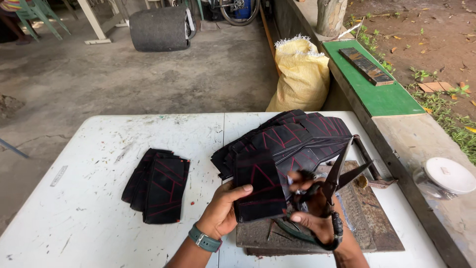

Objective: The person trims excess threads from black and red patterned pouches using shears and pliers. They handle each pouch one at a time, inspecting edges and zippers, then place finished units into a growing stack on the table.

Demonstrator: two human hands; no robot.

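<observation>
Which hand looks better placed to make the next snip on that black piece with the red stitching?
The right hand, probably: it grips the scissors, blades open beside the black piece. The left hand holds that piece by its edge.

We are gripping a black stitched piece (259, 186) in our left hand (221, 212); our right hand (313, 214) is holding open scissors (337, 176) just beside that piece.

Bright daylight from right, soft shade over table (99, 164); sharp mid-frame, edges maybe slightly warped, hands w/ slight blur.
</observation>
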